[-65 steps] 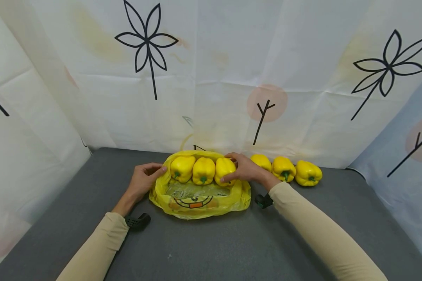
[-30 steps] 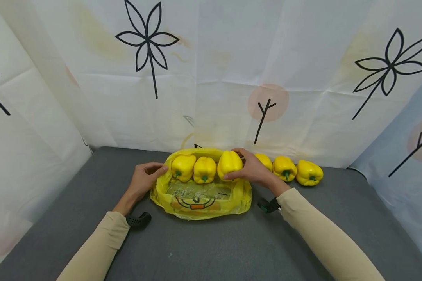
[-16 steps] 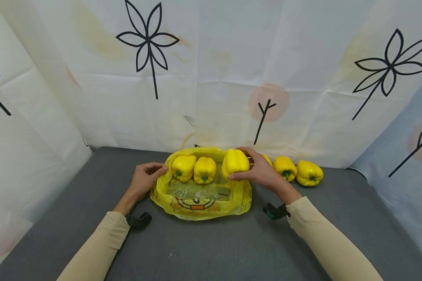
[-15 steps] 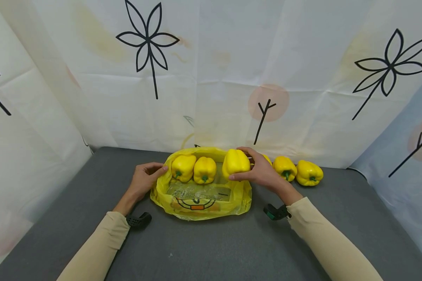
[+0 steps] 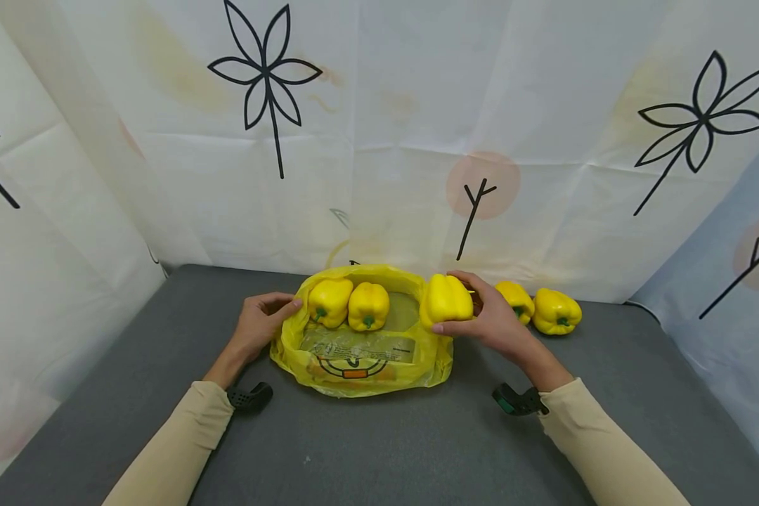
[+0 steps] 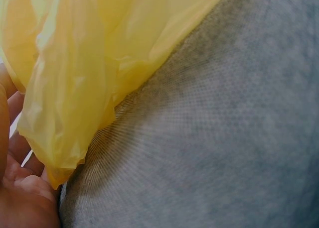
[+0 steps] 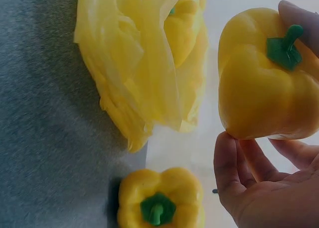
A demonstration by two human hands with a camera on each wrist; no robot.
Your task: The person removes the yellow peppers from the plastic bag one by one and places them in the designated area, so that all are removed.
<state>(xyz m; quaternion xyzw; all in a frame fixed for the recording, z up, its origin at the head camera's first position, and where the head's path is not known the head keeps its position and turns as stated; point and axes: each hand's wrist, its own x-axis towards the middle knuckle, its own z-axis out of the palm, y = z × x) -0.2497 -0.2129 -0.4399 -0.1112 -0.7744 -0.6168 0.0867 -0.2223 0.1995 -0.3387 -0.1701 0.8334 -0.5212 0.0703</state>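
Note:
A yellow plastic bag (image 5: 354,383) lies with its mouth open on the table, two yellow bell peppers (image 5: 369,307) side by side inside it. My left hand (image 5: 258,325) pinches the bag's left rim; in the left wrist view its fingers are partly behind the yellow plastic (image 6: 75,88). Between thumb and fingers, my right hand (image 5: 496,318) grips another yellow bell pepper (image 5: 448,301) at the bag's right rim. The right wrist view shows this pepper (image 7: 264,83) with its green stem, raised and apart from the bag.
To the right of the bag, yellow bell peppers (image 5: 556,311) stand in a row on the dark grey table (image 5: 367,450); the right hand hides part of the row. A white patterned cloth (image 5: 405,204) hangs behind the table.
My right hand has lifted the rightmost pepper from inside the bag and carried it right, over to the rim. The left hand has stayed on the bag's left edge.

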